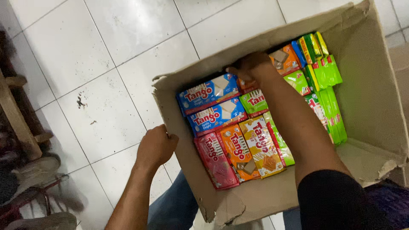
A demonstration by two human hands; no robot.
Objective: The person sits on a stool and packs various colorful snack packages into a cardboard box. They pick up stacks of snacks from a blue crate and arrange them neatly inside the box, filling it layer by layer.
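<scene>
A torn brown cardboard box [379, 89] stands on the tiled floor, filled with wafer packs: blue [208, 94], pink [215, 159], orange [238, 151], green [326, 72]. My left hand [155, 147] rests against the box's left outer wall, fingers curled on its edge. My right hand [251, 67] reaches deep into the box at its far wall, fingers closed around a small orange pack among the others; the grip is partly hidden.
White floor tiles [106, 64] spread to the left of the box. Wooden furniture legs [17, 115] and sandals [34, 170] lie at the far left. My jeans-clad knee [174, 206] is below the box.
</scene>
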